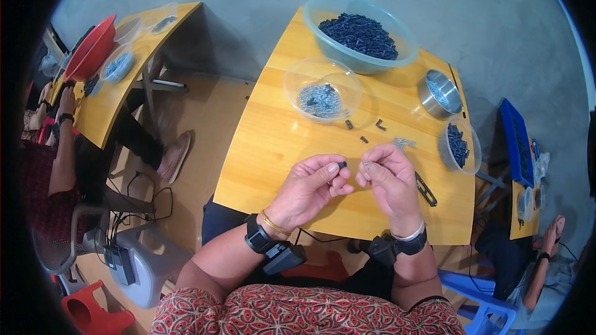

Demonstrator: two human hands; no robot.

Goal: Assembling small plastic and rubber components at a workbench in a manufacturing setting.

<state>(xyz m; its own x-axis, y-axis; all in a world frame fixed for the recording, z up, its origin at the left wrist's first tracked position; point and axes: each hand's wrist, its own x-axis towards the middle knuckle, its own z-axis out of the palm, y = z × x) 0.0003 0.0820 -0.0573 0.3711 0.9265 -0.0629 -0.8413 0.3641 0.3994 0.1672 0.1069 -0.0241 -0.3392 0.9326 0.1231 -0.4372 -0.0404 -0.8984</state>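
Above the near part of the yellow table (261, 167), my left hand (307, 189) pinches a small black plastic piece (342, 165) between thumb and forefinger. Close beside it, my right hand (394, 183) has its thumb and fingertips pressed together; whatever they hold is too small to make out. Beyond the hands lie a few loose black pieces (380, 125) and a little heap of thin silvery parts (405, 143). A flat black slotted tool (426, 190) rests just right of my right hand.
A large bowl (405, 56) heaped with black pieces stands at the back. Nearer is a clear bowl (292, 84) of silvery parts. A steel bowl (428, 102) and a clear tub (444, 149) of black pieces line the right edge. Other people (62, 167) sit at tables both sides.
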